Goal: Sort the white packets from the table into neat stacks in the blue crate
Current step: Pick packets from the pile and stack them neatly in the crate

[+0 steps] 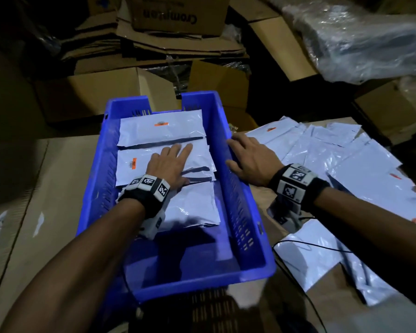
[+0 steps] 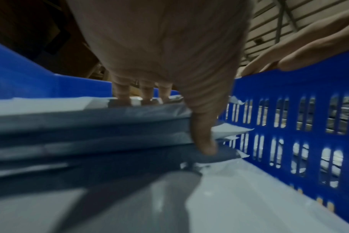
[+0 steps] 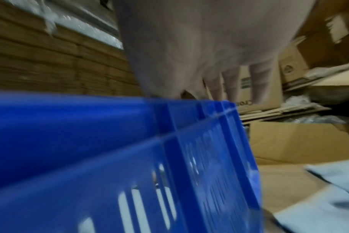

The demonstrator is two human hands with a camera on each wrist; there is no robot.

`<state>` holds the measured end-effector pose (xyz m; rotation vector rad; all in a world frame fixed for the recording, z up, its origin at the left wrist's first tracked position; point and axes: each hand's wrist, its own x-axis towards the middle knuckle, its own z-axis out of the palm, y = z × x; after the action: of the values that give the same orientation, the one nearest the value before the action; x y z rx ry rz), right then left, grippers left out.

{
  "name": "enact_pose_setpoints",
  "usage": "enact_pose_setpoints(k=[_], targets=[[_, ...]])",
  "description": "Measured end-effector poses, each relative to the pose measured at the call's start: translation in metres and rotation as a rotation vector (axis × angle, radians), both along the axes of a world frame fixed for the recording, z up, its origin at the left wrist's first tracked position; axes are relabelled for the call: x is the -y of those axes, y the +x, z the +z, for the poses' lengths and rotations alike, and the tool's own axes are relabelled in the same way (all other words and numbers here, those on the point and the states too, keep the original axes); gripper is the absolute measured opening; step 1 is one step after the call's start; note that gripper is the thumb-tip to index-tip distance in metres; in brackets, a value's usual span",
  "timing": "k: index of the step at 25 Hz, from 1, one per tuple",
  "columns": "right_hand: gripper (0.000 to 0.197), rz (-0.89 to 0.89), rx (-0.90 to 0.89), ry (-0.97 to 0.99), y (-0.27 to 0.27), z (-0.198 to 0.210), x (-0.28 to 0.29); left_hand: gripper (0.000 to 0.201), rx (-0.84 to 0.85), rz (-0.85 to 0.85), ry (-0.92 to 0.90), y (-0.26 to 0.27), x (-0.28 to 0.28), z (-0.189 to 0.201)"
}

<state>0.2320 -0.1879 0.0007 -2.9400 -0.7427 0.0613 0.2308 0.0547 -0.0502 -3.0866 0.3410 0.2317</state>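
Note:
The blue crate (image 1: 106, 164) stands in front of me on the table and holds three stacks of white packets. My left hand (image 1: 175, 162) lies flat on the middle stack (image 1: 130, 169), fingers straight. In the left wrist view its thumb (image 2: 203, 134) hangs down that stack's near edge (image 2: 90, 126). A far stack (image 1: 161, 131) and a near stack (image 1: 192, 205) lie on either side of it. My right hand (image 1: 238, 152) rests on the crate's right rim with fingers spread, holding nothing. The right wrist view is blurred and shows that hand's palm (image 3: 219, 47) above the crate wall (image 3: 90, 134). Loose white packets (image 1: 322, 152) cover the table at the right.
More packets (image 1: 310, 260) and a black cable (image 1: 310, 246) lie near the crate's right front corner. Cardboard boxes (image 1: 101, 92) and flattened cartons crowd the space behind. A plastic-wrapped bundle (image 1: 358, 44) sits at the back right. Bare cardboard surface (image 1: 34, 188) lies left of the crate.

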Motion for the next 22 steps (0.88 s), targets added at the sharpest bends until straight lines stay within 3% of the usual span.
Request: enact_pose_setpoints(k=[4,8,12,18,20,22], targets=[[0.074,-0.017,0.064,-0.007,-0.003,-0.008,-0.005,0.104,0.024,-0.277,0.004,0.011,0.017,0.01],[0.064,-0.056,0.082,0.023,-0.007,-0.01,-0.008,0.08,0.041,-0.448,0.172,0.032,0.037,0.014],[0.06,-0.06,0.091,0.001,-0.009,-0.012,-0.009,0.052,0.056,-0.496,0.084,0.035,0.038,0.012],[0.058,-0.062,0.073,0.011,-0.01,-0.011,-0.008,0.033,0.114,-0.477,0.023,0.034,0.039,0.004],[0.06,-0.064,0.071,0.015,-0.01,-0.01,-0.008,0.036,0.116,-0.482,0.0,0.036,0.039,0.002],[0.061,-0.07,0.068,0.012,-0.011,-0.01,-0.008,0.057,0.093,-0.466,-0.006,0.038,0.037,-0.002]])
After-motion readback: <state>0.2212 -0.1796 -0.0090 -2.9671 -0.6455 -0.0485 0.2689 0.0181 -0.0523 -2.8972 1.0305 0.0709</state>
